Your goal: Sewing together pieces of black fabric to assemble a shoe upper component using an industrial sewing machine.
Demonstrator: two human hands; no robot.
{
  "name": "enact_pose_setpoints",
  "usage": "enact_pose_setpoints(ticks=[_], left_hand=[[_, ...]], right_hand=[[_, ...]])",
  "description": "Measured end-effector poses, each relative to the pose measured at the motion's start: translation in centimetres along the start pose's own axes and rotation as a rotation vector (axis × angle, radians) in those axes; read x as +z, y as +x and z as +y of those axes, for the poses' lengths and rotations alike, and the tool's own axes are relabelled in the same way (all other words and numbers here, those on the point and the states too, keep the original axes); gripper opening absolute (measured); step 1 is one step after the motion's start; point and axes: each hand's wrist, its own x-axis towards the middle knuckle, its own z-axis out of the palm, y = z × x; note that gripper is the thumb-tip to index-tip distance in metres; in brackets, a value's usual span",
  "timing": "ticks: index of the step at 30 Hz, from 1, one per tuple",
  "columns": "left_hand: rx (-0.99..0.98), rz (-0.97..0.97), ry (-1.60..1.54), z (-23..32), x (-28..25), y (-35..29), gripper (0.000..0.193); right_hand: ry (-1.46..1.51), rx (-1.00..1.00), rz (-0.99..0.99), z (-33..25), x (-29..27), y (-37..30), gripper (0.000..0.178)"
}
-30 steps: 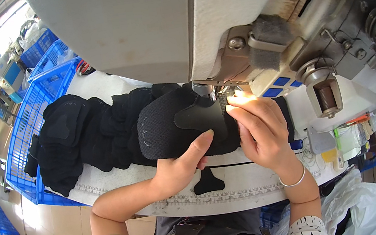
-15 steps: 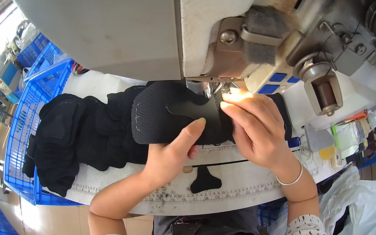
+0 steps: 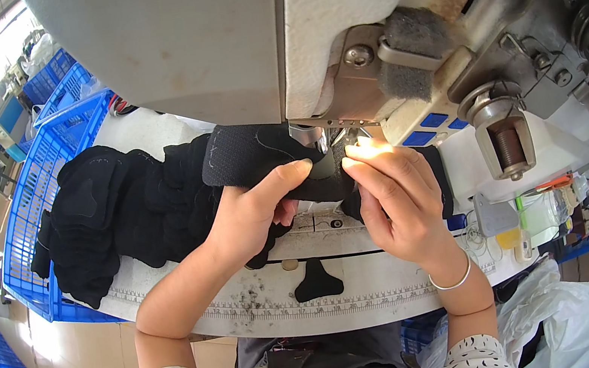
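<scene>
The left hand (image 3: pixel 247 210) gripped the black padded piece (image 3: pixel 238 154), thumb uppermost — apparently to steady it; the right hand (image 3: pixel 404 194) pinched its edge under the sewing machine (image 3: pixel 213 47), likely for guidance.

From here I can't see some fingers of the left hand (image 3: pixel 242 218), hidden under the black fabric piece (image 3: pixel 240 154). Glare washes out the fingertips of the right hand (image 3: pixel 407 201); the needle is probably behind them. The top edge crops my sewing machine (image 3: pixel 168 50).
</scene>
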Motion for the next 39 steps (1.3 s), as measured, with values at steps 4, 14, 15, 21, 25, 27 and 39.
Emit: enact_pose_setpoints(ticks=[4,14,15,21,25,27,39], left_hand=[[-0.06,-0.018,0.014,0.2,-0.5,0.8,0.016],[-0.016,0.056,-0.066,-0.3,-0.4,1.6,0.019],[-0.014,0.053,-0.064,-0.4,-0.3,1.5,0.019],[0.002,0.092,-0.018,-0.8,-0.5,1.2,0.022],[-0.054,0.111,-0.039,-0.7,-0.1,1.1,0.02],[-0.057,0.129,-0.065,-0.7,0.4,1.0,0.019],[0.227,-0.149,0.362,0.2,-2.3,1.7,0.016]], right_hand=[[0.001,0.0,0.005,0.0,0.1,0.0,0.031],[0.004,0.024,-0.017,-0.1,0.0,-0.1,0.03],[0.0,0.025,-0.014,-0.1,0.0,-0.1,0.03],[-0.022,0.021,-0.003,0.0,0.1,-0.1,0.03],[0.009,0.016,0.003,0.1,0.1,-0.1,0.03],[0.004,0.017,0.002,0.0,0.1,-0.1,0.031],[-0.005,0.035,-0.007,0.3,0.2,-0.4,0.031]])
